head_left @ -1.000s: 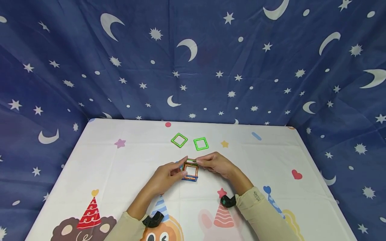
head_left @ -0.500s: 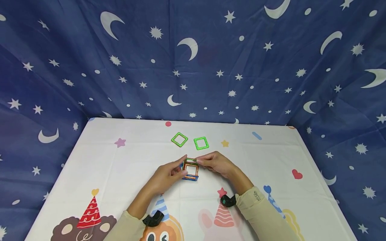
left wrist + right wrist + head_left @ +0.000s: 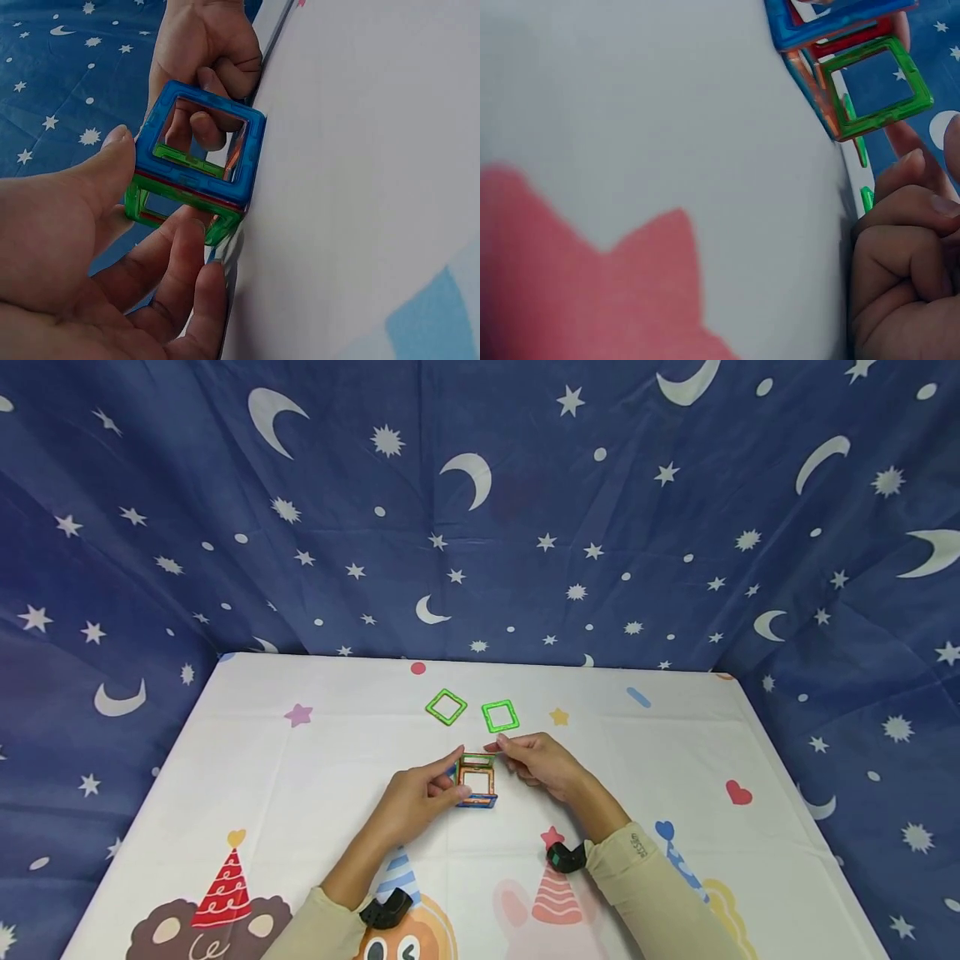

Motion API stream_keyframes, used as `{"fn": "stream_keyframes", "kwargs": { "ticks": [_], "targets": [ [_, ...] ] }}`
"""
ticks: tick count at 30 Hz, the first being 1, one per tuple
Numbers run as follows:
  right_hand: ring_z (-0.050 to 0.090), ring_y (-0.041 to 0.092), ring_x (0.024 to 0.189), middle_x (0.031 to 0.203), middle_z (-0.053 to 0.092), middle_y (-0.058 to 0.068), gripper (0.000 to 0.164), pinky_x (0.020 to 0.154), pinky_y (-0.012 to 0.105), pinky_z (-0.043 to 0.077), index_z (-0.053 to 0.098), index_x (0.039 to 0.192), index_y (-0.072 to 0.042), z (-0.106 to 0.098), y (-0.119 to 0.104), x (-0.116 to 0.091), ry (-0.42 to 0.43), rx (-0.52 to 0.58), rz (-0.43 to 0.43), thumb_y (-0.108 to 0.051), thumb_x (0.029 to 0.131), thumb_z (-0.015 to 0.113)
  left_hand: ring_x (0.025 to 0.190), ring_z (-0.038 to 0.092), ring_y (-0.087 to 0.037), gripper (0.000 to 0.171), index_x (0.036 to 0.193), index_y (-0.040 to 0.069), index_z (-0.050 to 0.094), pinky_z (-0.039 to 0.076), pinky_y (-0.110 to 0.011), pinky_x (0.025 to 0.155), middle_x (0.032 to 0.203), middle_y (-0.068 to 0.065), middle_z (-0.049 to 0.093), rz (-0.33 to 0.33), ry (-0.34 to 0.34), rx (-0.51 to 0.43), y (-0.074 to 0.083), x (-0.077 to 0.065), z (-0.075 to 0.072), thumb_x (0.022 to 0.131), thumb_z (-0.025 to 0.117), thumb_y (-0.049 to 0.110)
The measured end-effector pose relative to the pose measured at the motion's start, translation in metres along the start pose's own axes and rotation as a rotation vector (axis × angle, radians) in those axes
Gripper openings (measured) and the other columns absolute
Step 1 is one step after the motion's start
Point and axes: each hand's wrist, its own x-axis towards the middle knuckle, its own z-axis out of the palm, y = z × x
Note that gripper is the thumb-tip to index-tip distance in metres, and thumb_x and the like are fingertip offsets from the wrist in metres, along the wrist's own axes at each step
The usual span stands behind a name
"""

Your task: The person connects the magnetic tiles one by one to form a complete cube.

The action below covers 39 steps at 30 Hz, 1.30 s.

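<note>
My left hand (image 3: 420, 793) grips a small box-like build of square magnetic frame tiles (image 3: 480, 802), thumb on one side and fingers on the other. In the left wrist view a blue tile (image 3: 160, 112) faces the camera, joined to a green tile (image 3: 176, 193). Orange and red edges show among them. My right hand (image 3: 543, 764) is at the build's far right corner, its thumb off the tiles. In the right wrist view several of its fingers curl beside a green tile (image 3: 889, 116), while one finger extends behind that tile; whether it touches is unclear.
Two loose green square tiles (image 3: 438, 716) lie on the table beyond the hands. A white cloth with party prints (image 3: 337, 810) covers the table. Dark blue curtains with moons and stars (image 3: 517, 602) stand behind and at both sides.
My right hand has let go of the build's upper right edge and moved slightly up and away. My left hand still holds the build, which has barely shifted.
</note>
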Motion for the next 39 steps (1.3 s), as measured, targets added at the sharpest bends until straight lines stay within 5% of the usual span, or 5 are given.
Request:
{"fn": "stream_keyframes", "kwargs": {
  "ticks": [6,11,15,28,39],
  "targets": [
    [0.03,0.01,0.048,0.067,0.048,-0.003,0.04,0.042,0.023,0.024,0.075,0.12,-0.008,-0.005,-0.011,0.006,0.143,0.04,-0.011,-0.04,0.098,0.069,0.074,0.058,-0.005,0.063,0.15,0.024,0.053,0.05,-0.021,0.069,0.09,0.006,0.069,0.005,-0.009,-0.005,-0.002,0.0,-0.002,0.093,0.074,0.039],
    [0.049,0.016,0.069,0.081,0.062,0.0,0.031,0.055,0.026,0.037,0.08,0.104,-0.012,-0.014,-0.02,0.02,0.45,-0.156,-0.04,-0.039,0.089,0.08,0.073,0.057,-0.005,0.063,0.15,0.025,0.053,0.049,-0.02,0.068,0.089,0.008,0.068,0.006,-0.014,-0.018,-0.003,0.0,-0.002,0.093,0.075,0.038],
    [0.058,0.021,0.097,0.107,0.073,0.005,0.026,0.076,0.03,0.045,0.081,0.098,-0.015,-0.021,-0.018,0.032,0.556,-0.27,0.001,-0.037,0.086,0.084,0.072,0.056,-0.005,0.062,0.15,0.025,0.053,0.047,-0.02,0.067,0.089,0.008,0.068,-0.003,-0.016,-0.027,-0.004,0.0,-0.002,0.093,0.075,0.037],
    [0.057,0.019,0.075,0.082,0.071,0.005,0.025,0.057,0.027,0.042,0.078,0.076,-0.011,-0.017,-0.021,0.044,0.693,-0.43,0.06,-0.031,0.074,0.093,0.074,0.057,-0.006,0.062,0.15,0.026,0.054,0.048,-0.02,0.069,0.09,0.006,0.068,-0.005,-0.019,-0.039,-0.002,0.0,-0.002,0.093,0.075,0.039],
    [0.051,0.016,0.07,0.08,0.063,0.003,0.022,0.054,0.027,0.039,0.074,0.082,-0.007,-0.019,-0.018,0.029,0.529,-0.408,0.042,-0.027,0.088,0.078,0.075,0.057,-0.006,0.062,0.149,0.027,0.055,0.048,-0.02,0.069,0.09,0.007,0.068,-0.01,-0.013,-0.047,-0.004,0.001,-0.002,0.092,0.076,0.04]
  ]
}}
